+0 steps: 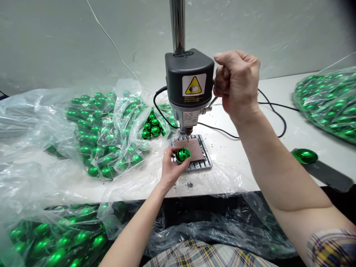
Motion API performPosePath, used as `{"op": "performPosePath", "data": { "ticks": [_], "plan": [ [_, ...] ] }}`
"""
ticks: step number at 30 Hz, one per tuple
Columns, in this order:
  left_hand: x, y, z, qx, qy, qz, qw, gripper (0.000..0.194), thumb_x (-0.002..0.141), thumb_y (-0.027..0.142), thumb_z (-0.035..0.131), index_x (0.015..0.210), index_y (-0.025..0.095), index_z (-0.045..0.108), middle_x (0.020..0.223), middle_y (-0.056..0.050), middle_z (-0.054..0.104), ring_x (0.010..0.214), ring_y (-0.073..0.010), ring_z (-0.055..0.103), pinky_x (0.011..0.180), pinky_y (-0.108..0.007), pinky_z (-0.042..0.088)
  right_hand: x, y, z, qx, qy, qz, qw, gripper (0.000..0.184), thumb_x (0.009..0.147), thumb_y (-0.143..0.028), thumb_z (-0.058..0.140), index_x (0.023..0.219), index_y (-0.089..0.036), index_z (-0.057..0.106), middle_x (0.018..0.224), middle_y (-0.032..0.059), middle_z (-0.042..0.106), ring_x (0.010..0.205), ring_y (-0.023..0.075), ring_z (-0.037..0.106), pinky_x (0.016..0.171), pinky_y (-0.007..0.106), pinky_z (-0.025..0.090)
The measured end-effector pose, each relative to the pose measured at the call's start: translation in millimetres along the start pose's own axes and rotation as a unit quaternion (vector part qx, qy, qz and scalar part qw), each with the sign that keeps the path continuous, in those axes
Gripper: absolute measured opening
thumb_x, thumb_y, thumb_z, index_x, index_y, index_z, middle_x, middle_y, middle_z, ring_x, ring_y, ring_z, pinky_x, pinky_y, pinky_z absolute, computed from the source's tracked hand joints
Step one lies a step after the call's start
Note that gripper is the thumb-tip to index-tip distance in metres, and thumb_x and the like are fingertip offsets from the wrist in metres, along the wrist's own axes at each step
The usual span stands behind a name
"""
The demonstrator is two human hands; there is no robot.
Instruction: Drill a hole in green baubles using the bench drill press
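My left hand (170, 167) pinches a shiny green ball (183, 154) and holds it on the metal base plate (204, 163) of a small bench drill press (189, 85). The ball sits just in front of the drill bit (188, 139), which hangs above a brown pad (196, 149) on the plate. My right hand (237, 84) is raised at the right side of the drill head, fingers wrapped round its feed lever, which is mostly hidden by the fist.
An open plastic bag of several green balls (94, 129) lies left of the drill. Another bag (328, 104) sits at the far right. A bag (55, 237) hangs below the table edge. A loose green ball (305, 155) rests on a dark tool. A black cable (272, 111) loops behind.
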State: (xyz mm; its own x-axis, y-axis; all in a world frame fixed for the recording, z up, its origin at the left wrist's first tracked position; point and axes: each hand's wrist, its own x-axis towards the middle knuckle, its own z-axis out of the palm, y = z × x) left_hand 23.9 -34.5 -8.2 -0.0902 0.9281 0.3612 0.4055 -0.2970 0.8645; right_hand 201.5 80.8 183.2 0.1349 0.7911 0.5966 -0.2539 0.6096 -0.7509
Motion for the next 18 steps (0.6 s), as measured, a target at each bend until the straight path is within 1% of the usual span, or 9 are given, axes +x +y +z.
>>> {"op": "performPosePath", "data": {
  "ticks": [2, 5, 8, 10, 12, 14, 15, 16, 18],
  "plan": [
    [-31, 12, -12.3, 0.012, -0.140, 0.044, 0.989, 0.035, 0.076, 0.033, 0.079, 0.105, 0.024, 0.063, 0.104, -0.007, 0.067, 0.093, -0.0222, 0.063, 0.079, -0.033, 0.051, -1, 1, 0, -0.003, 0.004, -0.011, 1.000, 0.054, 0.077, -0.042, 0.079, 0.051, -0.025, 0.035, 0.045, -0.0049, 0.032, 0.037, 0.0087, 0.021, 0.035, 0.032, 0.014],
    [-89, 8, -19.9, 0.126, -0.392, 0.154, 0.898, 0.038, 0.080, 0.036, 0.077, 0.113, 0.025, 0.063, 0.112, -0.010, 0.067, 0.100, -0.0259, 0.064, 0.084, -0.037, 0.052, -3, 1, 1, 0.002, 0.000, -0.023, 1.000, 0.050, 0.074, -0.040, 0.080, 0.050, -0.025, 0.039, 0.045, -0.0046, 0.033, 0.037, 0.0089, 0.021, 0.036, 0.032, 0.015],
    [-134, -14, -19.0, 0.296, -0.466, 0.249, 0.796, 0.043, 0.087, 0.033, 0.072, 0.126, 0.024, 0.059, 0.128, -0.016, 0.065, 0.109, -0.0303, 0.064, 0.089, -0.043, 0.052, -3, 1, 2, 0.027, 0.013, -0.030, 0.999, 0.048, 0.071, -0.032, 0.079, 0.047, -0.025, 0.038, 0.041, -0.0047, 0.032, 0.034, 0.0084, 0.021, 0.034, 0.031, 0.011],
    [-140, -24, -21.8, 0.302, -0.435, 0.285, 0.799, 0.050, 0.089, 0.043, 0.070, 0.133, 0.026, 0.055, 0.131, -0.016, 0.065, 0.108, -0.0304, 0.066, 0.088, -0.043, 0.053, -2, 2, 4, 0.040, 0.025, -0.033, 0.998, 0.046, 0.068, -0.027, 0.078, 0.045, -0.025, 0.038, 0.040, -0.0050, 0.031, 0.032, 0.0077, 0.020, 0.032, 0.031, 0.009],
    [-119, -26, -30.8, 0.245, -0.332, 0.300, 0.860, 0.047, 0.092, 0.047, 0.065, 0.133, 0.027, 0.056, 0.121, -0.013, 0.071, 0.104, -0.0281, 0.067, 0.088, -0.041, 0.054, -2, 3, 4, 0.046, 0.028, -0.034, 0.998, 0.045, 0.066, -0.025, 0.078, 0.044, -0.025, 0.039, 0.039, -0.0049, 0.032, 0.031, 0.0070, 0.020, 0.031, 0.031, 0.008],
    [-71, -21, -44.2, 0.194, -0.176, 0.271, 0.926, 0.031, 0.097, 0.032, 0.057, 0.128, 0.026, 0.059, 0.109, -0.011, 0.074, 0.102, -0.0252, 0.068, 0.090, -0.040, 0.053, -1, 4, 5, 0.051, 0.031, -0.038, 0.997, 0.046, 0.065, -0.024, 0.079, 0.043, -0.024, 0.039, 0.038, -0.0051, 0.031, 0.030, 0.0060, 0.019, 0.030, 0.030, 0.007],
    [-40, -19, -51.0, 0.194, -0.090, 0.221, 0.952, 0.028, 0.099, 0.027, 0.053, 0.126, 0.026, 0.060, 0.109, -0.011, 0.073, 0.102, -0.0249, 0.068, 0.090, -0.040, 0.053, -1, 4, 5, 0.053, 0.036, -0.040, 0.997, 0.047, 0.065, -0.024, 0.079, 0.042, -0.024, 0.038, 0.038, -0.0053, 0.031, 0.029, 0.0055, 0.019, 0.030, 0.029, 0.006],
    [-6, -18, -56.8, 0.201, -0.029, 0.173, 0.964, 0.027, 0.099, 0.024, 0.050, 0.124, 0.024, 0.062, 0.109, -0.011, 0.072, 0.101, -0.0255, 0.067, 0.090, -0.041, 0.052, -1, 4, 6, 0.053, 0.039, -0.041, 0.997, 0.048, 0.066, -0.024, 0.079, 0.042, -0.024, 0.038, 0.037, -0.0054, 0.030, 0.029, 0.0052, 0.019, 0.030, 0.029, 0.006],
    [60, -22, -63.7, 0.240, 0.020, 0.078, 0.968, 0.024, 0.095, 0.018, 0.051, 0.114, 0.021, 0.066, 0.112, -0.014, 0.068, 0.106, -0.0292, 0.065, 0.096, -0.046, 0.050, -1, 4, 6, 0.049, 0.040, -0.038, 0.997, 0.049, 0.069, -0.024, 0.078, 0.041, -0.023, 0.038, 0.036, -0.0054, 0.030, 0.028, 0.0051, 0.019, 0.031, 0.028, 0.006]
  ]
}}
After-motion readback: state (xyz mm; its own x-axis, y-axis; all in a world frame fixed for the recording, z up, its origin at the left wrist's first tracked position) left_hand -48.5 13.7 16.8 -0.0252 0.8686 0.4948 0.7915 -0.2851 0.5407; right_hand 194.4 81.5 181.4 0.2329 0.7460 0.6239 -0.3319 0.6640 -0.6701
